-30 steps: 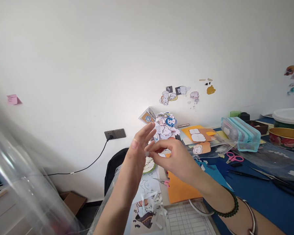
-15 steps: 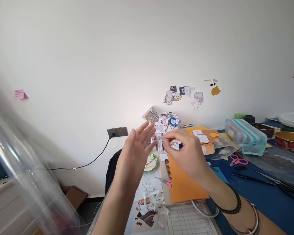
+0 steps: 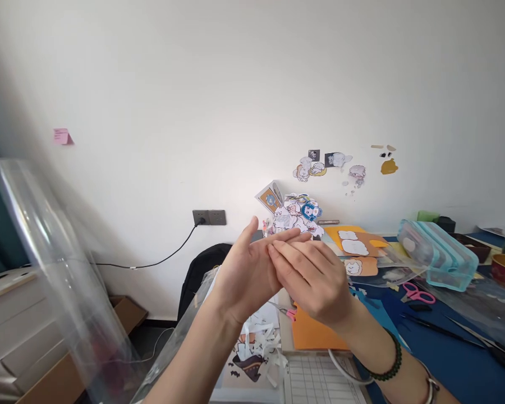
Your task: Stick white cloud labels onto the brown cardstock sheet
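My left hand (image 3: pixel 244 275) is raised in front of me, palm turned right, fingers stretched out and holding nothing. My right hand (image 3: pixel 315 280) lies with its fingers flat against the left palm and fingers; its thumb is hidden, and nothing shows between the hands. The right wrist wears a dark bead bracelet and a metal bangle. Below the hands lie an orange paper sheet (image 3: pixel 315 334), small pink-handled scissors (image 3: pixel 284 310) and white paper scraps (image 3: pixel 256 342). A sheet of clear film (image 3: pixel 54 264) stands blurred at the left.
The blue table (image 3: pixel 446 359) carries a turquoise pencil case (image 3: pixel 437 252), pink scissors (image 3: pixel 418 293), paper cutouts (image 3: pixel 297 216) against the wall and a gridded mat (image 3: pixel 320 381). A black bag (image 3: pixel 202 275) sits under a wall socket (image 3: pixel 209 217).
My right hand, which was pinching something small near the left fingertips, has come back and laid its fingers on the left palm. The view has shifted left and slightly down.
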### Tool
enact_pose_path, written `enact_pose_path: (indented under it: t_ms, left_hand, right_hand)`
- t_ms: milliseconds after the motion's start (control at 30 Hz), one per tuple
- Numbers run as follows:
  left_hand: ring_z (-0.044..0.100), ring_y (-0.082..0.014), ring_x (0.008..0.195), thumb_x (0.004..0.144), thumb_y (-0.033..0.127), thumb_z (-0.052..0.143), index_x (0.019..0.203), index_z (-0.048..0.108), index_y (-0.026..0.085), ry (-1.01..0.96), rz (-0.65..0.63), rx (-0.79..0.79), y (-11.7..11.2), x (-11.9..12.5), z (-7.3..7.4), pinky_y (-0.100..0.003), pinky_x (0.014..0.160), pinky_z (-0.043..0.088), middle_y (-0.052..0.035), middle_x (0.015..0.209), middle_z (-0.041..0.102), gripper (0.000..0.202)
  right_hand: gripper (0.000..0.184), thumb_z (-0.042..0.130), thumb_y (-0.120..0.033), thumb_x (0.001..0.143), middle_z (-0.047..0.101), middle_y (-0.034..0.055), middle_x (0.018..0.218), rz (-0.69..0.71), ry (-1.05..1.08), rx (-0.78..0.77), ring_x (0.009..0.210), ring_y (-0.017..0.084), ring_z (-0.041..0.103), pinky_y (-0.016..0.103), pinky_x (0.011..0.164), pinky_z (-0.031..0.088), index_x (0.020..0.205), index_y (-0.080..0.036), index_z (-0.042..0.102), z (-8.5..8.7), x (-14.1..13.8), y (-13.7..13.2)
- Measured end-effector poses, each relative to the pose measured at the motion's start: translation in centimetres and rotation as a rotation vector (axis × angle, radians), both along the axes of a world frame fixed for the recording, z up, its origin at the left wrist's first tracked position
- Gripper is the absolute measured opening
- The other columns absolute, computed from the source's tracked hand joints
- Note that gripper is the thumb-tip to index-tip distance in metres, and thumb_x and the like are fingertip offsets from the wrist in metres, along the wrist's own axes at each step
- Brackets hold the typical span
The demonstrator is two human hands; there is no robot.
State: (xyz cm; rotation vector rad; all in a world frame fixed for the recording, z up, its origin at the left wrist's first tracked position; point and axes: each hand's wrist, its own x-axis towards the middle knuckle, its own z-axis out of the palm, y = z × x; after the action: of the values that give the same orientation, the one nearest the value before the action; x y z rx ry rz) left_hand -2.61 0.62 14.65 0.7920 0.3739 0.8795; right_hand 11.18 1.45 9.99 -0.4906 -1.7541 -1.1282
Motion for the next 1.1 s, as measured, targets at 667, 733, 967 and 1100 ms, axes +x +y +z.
enact_pose_path:
  t_ms: [667, 733, 967, 1100]
  left_hand:
    - [0.028, -0.0308, 0.140, 0.091, 0.064, 0.024, 0.140, 0.041, 0.019, 0.075, 0.146, 0.399, -0.7, 0.6, -0.6, -0.047, 0.112, 0.025, -0.0119, 0.147, 0.041, 0.069]
    - [0.020, -0.0275, 0.143, 0.091, 0.066, 0.019, 0.144, 0.036, 0.025, 0.229, 0.185, 0.553, -0.7, 0.6, -0.8, -0.046, 0.115, 0.017, -0.0046, 0.154, 0.031, 0.069]
    - [-0.011, -0.0210, 0.146, 0.092, 0.063, 0.023, 0.148, 0.015, 0.043, 0.831, 0.447, 0.968, -1.1, 0.3, -1.3, -0.046, 0.118, 0.003, 0.0151, 0.158, -0.011, 0.059]
    - [-0.010, -0.0188, 0.146, 0.094, 0.060, 0.021, 0.147, 0.012, 0.047, 0.816, 0.502, 1.031, -1.0, 0.3, -1.7, -0.044, 0.119, 0.004, 0.0171, 0.158, -0.008, 0.055]
  right_hand:
    - [0.012, 0.052, -0.018, 0.090, 0.063, 0.0048, 0.091, 0.446, 0.550, -0.718, 0.091, 0.018, 0.057, 0.034, 0.080, 0.046, 0.089, -0.020, 0.063, 0.9, -0.5, -1.3]
    - [0.014, 0.051, -0.027, 0.092, 0.064, 0.0025, 0.090, 0.604, 0.604, -1.039, 0.086, 0.016, 0.058, 0.032, 0.077, 0.047, 0.090, -0.022, 0.063, 1.2, -0.4, -1.4]
    - [0.025, 0.066, -0.044, 0.082, 0.069, 0.0028, 0.089, 1.054, 0.787, -1.546, 0.087, 0.017, 0.059, 0.031, 0.080, 0.045, 0.094, -0.024, 0.072, 1.2, -0.2, -0.6]
    - [0.019, 0.073, -0.040, 0.076, 0.069, 0.0025, 0.086, 1.149, 0.816, -1.552, 0.084, 0.016, 0.060, 0.030, 0.079, 0.045, 0.085, -0.022, 0.073, 1.2, -0.1, -0.4]
